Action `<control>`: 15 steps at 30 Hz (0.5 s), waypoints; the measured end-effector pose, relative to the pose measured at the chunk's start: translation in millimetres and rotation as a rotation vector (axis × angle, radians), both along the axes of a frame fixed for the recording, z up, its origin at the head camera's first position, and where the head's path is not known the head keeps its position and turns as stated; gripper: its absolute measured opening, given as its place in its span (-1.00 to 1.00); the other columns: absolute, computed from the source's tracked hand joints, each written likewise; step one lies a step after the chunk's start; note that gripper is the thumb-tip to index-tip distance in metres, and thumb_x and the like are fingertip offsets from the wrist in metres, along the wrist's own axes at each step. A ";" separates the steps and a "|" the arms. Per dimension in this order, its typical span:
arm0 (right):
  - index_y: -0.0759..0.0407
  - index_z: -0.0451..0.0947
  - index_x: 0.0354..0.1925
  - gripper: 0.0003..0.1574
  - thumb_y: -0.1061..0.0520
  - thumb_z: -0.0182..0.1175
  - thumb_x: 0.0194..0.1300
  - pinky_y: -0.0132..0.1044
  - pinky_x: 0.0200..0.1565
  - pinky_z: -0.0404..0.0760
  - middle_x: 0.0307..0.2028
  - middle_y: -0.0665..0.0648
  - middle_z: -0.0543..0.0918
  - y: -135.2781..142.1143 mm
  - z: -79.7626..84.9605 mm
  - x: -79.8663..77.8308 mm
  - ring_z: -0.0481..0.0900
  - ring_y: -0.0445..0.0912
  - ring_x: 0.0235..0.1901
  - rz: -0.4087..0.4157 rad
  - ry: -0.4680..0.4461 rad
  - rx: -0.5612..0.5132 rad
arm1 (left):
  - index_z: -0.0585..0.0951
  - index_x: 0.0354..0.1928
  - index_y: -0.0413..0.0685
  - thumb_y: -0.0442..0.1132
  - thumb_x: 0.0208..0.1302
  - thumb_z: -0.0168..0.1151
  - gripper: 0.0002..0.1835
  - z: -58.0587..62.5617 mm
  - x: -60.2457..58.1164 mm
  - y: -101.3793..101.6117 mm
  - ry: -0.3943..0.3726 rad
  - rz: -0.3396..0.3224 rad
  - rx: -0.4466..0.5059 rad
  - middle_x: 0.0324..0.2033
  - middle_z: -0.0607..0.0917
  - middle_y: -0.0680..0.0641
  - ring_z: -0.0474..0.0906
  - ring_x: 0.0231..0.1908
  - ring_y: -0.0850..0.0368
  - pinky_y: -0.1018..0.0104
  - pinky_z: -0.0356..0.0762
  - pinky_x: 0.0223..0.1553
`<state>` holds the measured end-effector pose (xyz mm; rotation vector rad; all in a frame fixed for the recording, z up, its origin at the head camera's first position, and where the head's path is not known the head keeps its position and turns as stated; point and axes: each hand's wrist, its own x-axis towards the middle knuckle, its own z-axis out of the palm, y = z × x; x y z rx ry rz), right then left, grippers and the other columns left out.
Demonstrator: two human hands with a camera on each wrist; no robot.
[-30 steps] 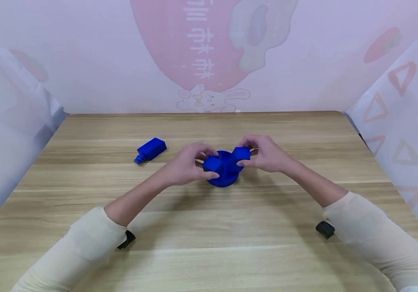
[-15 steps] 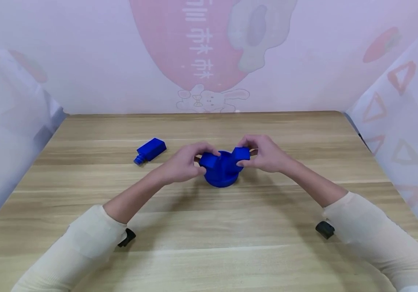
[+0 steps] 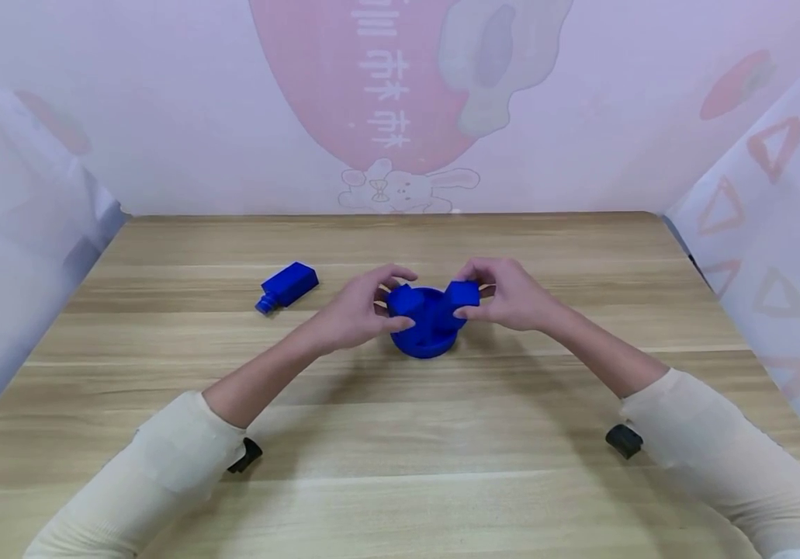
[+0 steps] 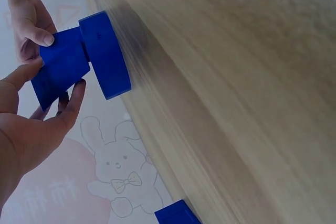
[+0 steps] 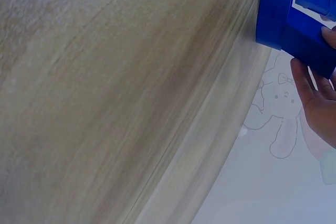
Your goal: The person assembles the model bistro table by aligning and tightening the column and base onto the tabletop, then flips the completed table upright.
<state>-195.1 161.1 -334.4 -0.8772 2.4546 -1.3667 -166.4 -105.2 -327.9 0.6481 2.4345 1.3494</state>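
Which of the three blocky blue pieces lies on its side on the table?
The bottle-shaped piece, leftmost in the head view, touching no hand. The left hand is around one block, the right hand around another block, both at the round base.

A round blue base (image 3: 425,352) and, to its left, a blue bottle (image 3: 291,285) on its side are supported by the wood-grained tabletop (image 3: 434,497).

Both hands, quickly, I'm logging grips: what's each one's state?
Left hand: around the left blue block; gripping or open, can't tell.
Right hand: holding the right blue block.
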 end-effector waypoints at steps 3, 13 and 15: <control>0.42 0.60 -0.09 -0.63 0.39 0.49 0.14 0.10 0.04 0.72 -0.17 0.28 0.69 0.1 0.0 0.6 0.70 0.08 -0.17 0.001 -0.001 -0.005 | 0.45 0.36 -0.23 -0.48 0.29 0.36 -0.40 0.2 0.3 0.9 0.008 -0.009 0.029 0.22 0.57 -0.31 0.61 0.14 -0.20 0.00 0.64 0.17; 0.41 0.60 -0.09 -0.62 0.39 0.50 0.13 0.06 0.02 0.73 -0.16 0.29 0.68 0.2 3.7 7.4 0.70 0.10 -0.16 -0.015 -0.012 0.002 | 0.43 0.29 -0.23 -0.33 0.28 0.45 -0.41 0.0 1.6 6.8 0.014 0.020 -0.016 0.17 0.59 -0.25 0.56 0.16 -0.16 0.00 0.61 0.17; 0.42 0.59 -0.09 -0.62 0.38 0.49 0.15 0.06 0.03 0.73 -0.16 0.29 0.68 0.0 2.9 8.5 0.70 0.10 -0.16 -0.016 -0.014 0.006 | 0.45 0.18 -0.23 -0.18 0.22 0.54 -0.40 -0.3 3.6 8.0 0.034 0.080 -0.065 0.04 0.62 -0.23 0.58 0.03 -0.12 0.07 0.65 0.05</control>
